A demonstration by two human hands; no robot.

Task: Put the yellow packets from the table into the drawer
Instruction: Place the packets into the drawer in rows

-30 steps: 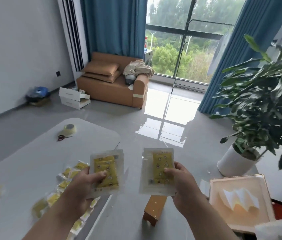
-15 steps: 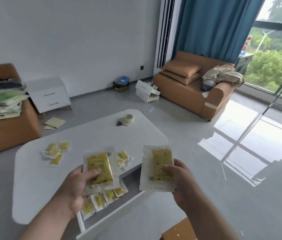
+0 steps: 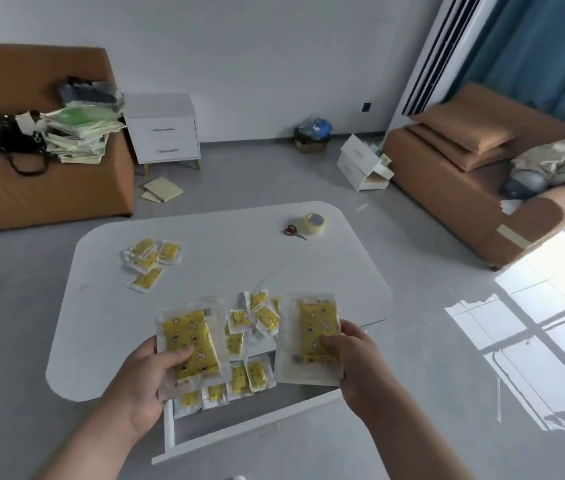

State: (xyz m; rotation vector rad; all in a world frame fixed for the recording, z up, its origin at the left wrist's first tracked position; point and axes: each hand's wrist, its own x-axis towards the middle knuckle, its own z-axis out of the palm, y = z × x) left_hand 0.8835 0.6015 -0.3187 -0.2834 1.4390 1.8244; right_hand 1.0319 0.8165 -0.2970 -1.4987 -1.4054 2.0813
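Note:
My left hand [image 3: 151, 377] grips a yellow packet [image 3: 191, 337] in a clear wrapper, thumb on its face. My right hand [image 3: 353, 358] grips a second yellow packet [image 3: 315, 327] the same way. Both packets hang above the open white drawer [image 3: 239, 433] at the white table's [image 3: 232, 258] near edge. Several yellow packets [image 3: 249, 375] lie inside the drawer. A loose pile of packets [image 3: 256, 315] sits on the table just behind the drawer, and another small group [image 3: 151, 258] lies at the table's left.
Red-handled scissors [image 3: 293, 231] and a tape roll [image 3: 315, 222] sit at the table's far right. Beyond stand an orange sofa [image 3: 42, 174] with stacked papers, a white nightstand [image 3: 161, 133], white boxes [image 3: 364, 164] on the floor and a second sofa [image 3: 481, 174].
My view has swung left and down from the window to the table and open drawer. Both hands still hold their packets, now lower over the drawer.

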